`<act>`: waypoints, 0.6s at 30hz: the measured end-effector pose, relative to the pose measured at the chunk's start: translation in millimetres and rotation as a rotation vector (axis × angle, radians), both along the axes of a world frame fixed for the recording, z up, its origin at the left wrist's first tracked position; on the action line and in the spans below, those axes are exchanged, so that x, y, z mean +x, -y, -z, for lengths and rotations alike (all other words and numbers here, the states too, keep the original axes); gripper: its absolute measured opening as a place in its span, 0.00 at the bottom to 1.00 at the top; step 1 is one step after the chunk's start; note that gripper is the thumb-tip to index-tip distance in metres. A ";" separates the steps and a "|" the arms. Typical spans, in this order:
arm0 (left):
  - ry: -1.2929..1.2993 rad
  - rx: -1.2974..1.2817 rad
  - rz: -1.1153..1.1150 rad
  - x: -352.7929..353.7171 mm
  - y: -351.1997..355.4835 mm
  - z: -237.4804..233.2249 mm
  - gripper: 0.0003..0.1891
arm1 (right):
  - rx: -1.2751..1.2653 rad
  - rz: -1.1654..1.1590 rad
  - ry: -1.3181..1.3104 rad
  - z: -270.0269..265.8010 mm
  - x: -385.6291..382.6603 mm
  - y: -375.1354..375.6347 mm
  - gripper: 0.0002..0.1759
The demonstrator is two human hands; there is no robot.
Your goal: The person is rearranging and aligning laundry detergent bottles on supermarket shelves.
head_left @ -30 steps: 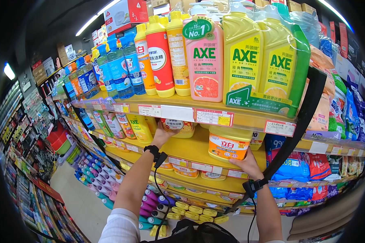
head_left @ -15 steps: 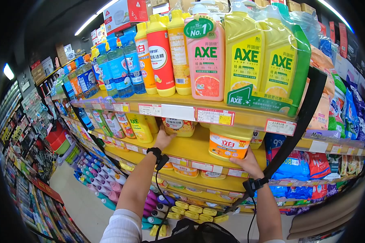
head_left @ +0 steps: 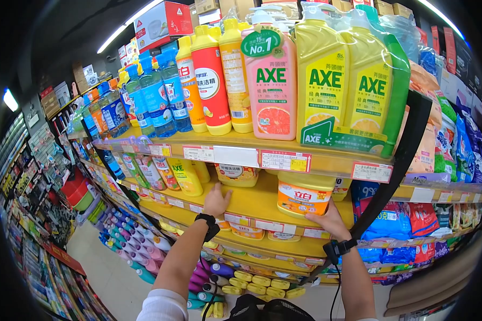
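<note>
On the second shelf point(head_left: 257, 202), my right hand point(head_left: 329, 220) grips the lower right side of a yellow dish soap bottle point(head_left: 303, 197) with an orange-and-white label. The thumb lies across its bottom front corner; the other fingers are mostly hidden. My left hand point(head_left: 217, 201) is open above the shelf board, holding nothing. Just behind it stands another dish soap bottle point(head_left: 235, 174), its top hidden under the upper shelf. To the left of that hand is a yellow AXE bottle point(head_left: 186, 179).
Overhead, the upper shelf edge point(head_left: 235, 156) carries price tags and a row of detergent bottles, including a pink AXE pump bottle point(head_left: 270, 80). A black shelf post point(head_left: 383, 190) rises at the right. Several bottles point(head_left: 136, 243) stand low at the left.
My left hand has come away from the side of the bottle behind it, back toward the shelf's front. My right hand keeps its grip. The view has tilted slightly upward.
</note>
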State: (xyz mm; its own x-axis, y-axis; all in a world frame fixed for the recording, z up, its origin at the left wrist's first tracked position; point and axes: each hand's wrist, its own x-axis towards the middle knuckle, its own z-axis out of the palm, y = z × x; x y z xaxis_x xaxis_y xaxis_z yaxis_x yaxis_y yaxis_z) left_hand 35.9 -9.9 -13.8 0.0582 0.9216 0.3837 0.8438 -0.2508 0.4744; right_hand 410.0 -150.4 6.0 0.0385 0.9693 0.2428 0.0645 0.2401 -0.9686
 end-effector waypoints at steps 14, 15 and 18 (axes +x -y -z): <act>0.002 0.009 -0.028 2.7 2.9 -0.8 0.29 | -0.005 0.018 0.033 2.8 0.3 0.3 0.43; 0.003 0.016 -0.026 2.5 2.5 -0.3 0.28 | -0.005 0.021 0.034 3.4 0.3 0.3 0.43; 0.010 0.043 -0.016 1.9 1.4 1.1 0.29 | -0.009 0.018 0.044 -2.8 -1.4 2.9 0.42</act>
